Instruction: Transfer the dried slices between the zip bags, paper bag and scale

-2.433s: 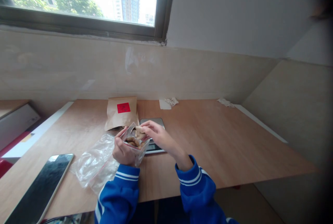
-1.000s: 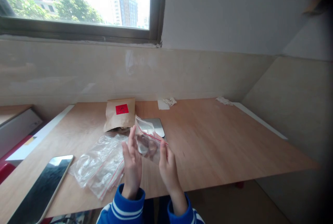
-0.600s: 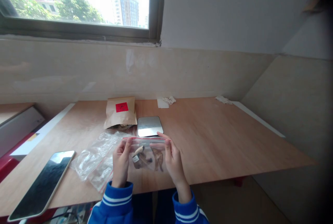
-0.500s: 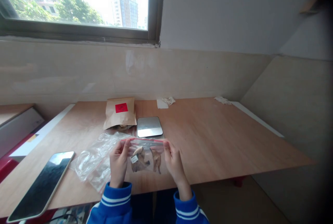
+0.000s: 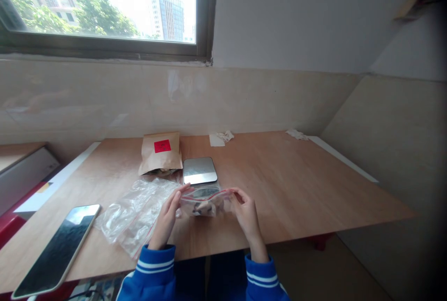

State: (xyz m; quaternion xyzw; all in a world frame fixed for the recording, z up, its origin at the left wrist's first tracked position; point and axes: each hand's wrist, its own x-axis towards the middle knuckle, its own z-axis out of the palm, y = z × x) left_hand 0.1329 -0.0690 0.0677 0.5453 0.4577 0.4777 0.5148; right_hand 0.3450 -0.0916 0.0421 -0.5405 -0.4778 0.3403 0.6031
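A small clear zip bag (image 5: 206, 202) with a red seal strip and brown dried pieces inside is held low over the wooden table (image 5: 296, 184). My left hand (image 5: 167, 215) pinches its left end and my right hand (image 5: 246, 212) pinches its right end. Just beyond the bag sits a small digital scale (image 5: 199, 170) with a shiny steel plate. Both of my sleeves are blue with white stripes.
A brown paper pouch (image 5: 160, 153) with a red label lies behind the scale. A heap of clear zip bags (image 5: 134, 215) is left of my hands, and a phone (image 5: 57, 247) lies at the near left. Crumpled paper scraps (image 5: 221, 137) sit by the wall.
My right hand left the bag's mouth. Both hands then took the bag by its ends, held it up flat, and lowered it toward the table in front of the scale.
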